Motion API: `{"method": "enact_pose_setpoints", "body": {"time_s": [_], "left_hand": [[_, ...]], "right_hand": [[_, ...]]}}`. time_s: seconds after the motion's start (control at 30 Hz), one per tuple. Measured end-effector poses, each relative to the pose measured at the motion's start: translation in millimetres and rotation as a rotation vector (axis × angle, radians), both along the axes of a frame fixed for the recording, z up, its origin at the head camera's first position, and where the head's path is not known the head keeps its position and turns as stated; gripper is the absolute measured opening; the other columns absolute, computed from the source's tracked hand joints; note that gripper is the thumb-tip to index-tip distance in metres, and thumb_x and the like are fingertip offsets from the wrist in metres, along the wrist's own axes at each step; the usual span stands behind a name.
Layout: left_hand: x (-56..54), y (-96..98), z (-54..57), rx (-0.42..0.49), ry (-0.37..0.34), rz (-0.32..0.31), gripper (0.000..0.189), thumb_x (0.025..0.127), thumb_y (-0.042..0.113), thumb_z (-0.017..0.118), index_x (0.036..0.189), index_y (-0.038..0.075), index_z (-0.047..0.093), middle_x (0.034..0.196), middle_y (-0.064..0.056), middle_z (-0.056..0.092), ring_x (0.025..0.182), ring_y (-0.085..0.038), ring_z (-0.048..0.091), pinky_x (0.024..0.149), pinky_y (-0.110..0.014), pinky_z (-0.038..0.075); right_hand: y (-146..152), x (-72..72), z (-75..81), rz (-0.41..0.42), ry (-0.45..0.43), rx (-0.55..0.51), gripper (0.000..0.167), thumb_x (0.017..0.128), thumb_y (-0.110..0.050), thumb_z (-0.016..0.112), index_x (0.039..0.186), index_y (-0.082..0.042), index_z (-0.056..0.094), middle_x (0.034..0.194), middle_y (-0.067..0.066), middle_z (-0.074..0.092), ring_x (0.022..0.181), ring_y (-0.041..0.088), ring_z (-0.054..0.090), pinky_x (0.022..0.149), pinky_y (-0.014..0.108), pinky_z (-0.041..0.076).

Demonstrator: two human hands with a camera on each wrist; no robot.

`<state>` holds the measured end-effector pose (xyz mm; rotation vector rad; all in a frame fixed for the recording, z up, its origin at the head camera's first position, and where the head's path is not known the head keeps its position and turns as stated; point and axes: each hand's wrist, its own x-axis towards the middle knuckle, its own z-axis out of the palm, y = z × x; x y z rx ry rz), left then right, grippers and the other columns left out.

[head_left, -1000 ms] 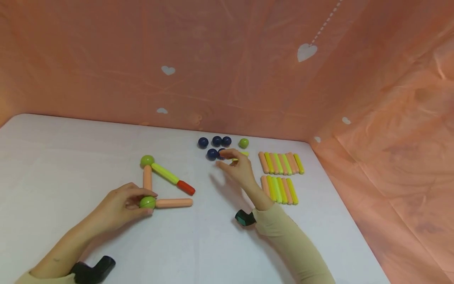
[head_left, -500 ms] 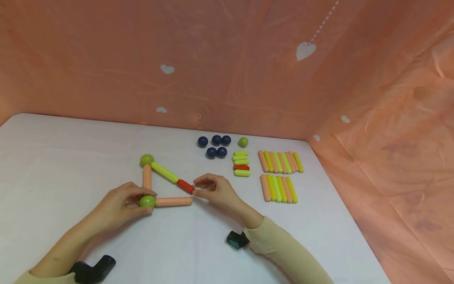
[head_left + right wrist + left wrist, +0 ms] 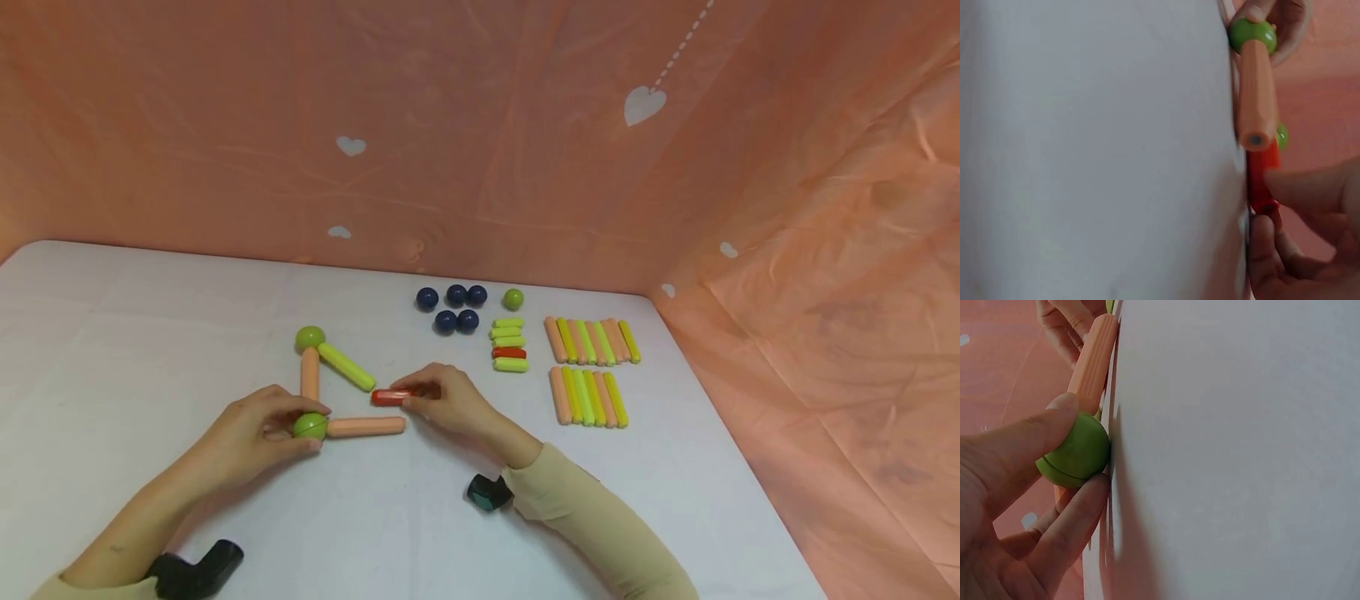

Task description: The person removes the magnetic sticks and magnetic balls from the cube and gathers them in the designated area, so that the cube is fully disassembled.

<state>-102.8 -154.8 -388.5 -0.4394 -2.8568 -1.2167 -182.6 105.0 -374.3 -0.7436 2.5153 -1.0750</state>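
Note:
My left hand (image 3: 247,433) grips a green ball (image 3: 311,426) between thumb and fingers. From that ball a peach rod (image 3: 366,427) runs right, and another peach rod (image 3: 310,373) leads up to a second green ball (image 3: 309,337). A lime-yellow rod (image 3: 347,367) slants down to the right from the upper ball. My right hand (image 3: 453,406) pinches a short red rod (image 3: 390,397), whose left end lies just off the tip of the lime-yellow rod. In the right wrist view, the peach rod (image 3: 1255,94) partly covers the red rod (image 3: 1261,178), and its near end shows a dark round spot.
Several dark blue balls (image 3: 446,322) and one green ball (image 3: 513,299) sit at the back of the white table (image 3: 150,333). Short rods (image 3: 509,342) lie stacked in a column, with two rows of long rods (image 3: 592,342) farther right. An orange curtain hangs behind.
My right hand has come from beside the blue balls to the red rod and taken hold of it. The red rod has parted from the lime-yellow rod and turned level. My left hand stays put.

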Motion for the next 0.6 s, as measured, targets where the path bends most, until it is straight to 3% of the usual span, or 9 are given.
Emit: {"method": "enact_pose_setpoints", "body": {"time_s": [0.13,0.27,0.53,0.6], "left_hand": [[-0.8,0.6,-0.6,-0.006,0.016,-0.003,0.038,0.072,0.022,0.083,0.106,0.013,0.071,0.09,0.002,0.061,0.085,-0.013,0.057,0.075,-0.032,0.046],[-1.5,0.3,-0.8,-0.008,0.008,-0.006,0.037,0.073,0.022,0.083,0.107,0.014,0.071,0.09,0.003,0.06,0.086,-0.012,0.057,0.076,-0.033,0.046],[-1.3,-2.2,-3.1,0.002,-0.003,-0.015,0.039,0.073,0.027,0.083,0.108,0.016,0.071,0.093,0.003,0.061,0.087,-0.009,0.057,0.076,-0.027,0.048],[-1.5,-2.6,-3.5,0.0,0.004,-0.015,0.039,0.073,0.028,0.083,0.108,0.016,0.071,0.093,0.004,0.061,0.086,-0.007,0.057,0.076,-0.027,0.048]], "right_hand": [[7,0.7,1.2,-0.007,-0.027,-0.008,0.024,0.091,-0.008,0.064,0.114,-0.011,0.07,0.109,0.005,0.067,0.094,0.012,0.054,0.081,0.022,0.043],[24,3.0,1.3,-0.115,-0.087,-0.045,0.024,0.092,-0.011,0.062,0.115,-0.013,0.07,0.114,0.003,0.065,0.102,0.015,0.055,0.088,0.028,0.045],[75,0.3,6.3,-0.336,-0.041,-0.055,0.024,0.09,-0.006,0.064,0.112,-0.011,0.071,0.117,0.008,0.065,0.093,0.021,0.054,0.068,0.024,0.044],[87,-2.2,8.6,-0.374,-0.027,-0.03,0.024,0.089,-0.006,0.064,0.113,-0.01,0.071,0.116,0.01,0.064,0.092,0.023,0.054,0.068,0.024,0.044]]}}
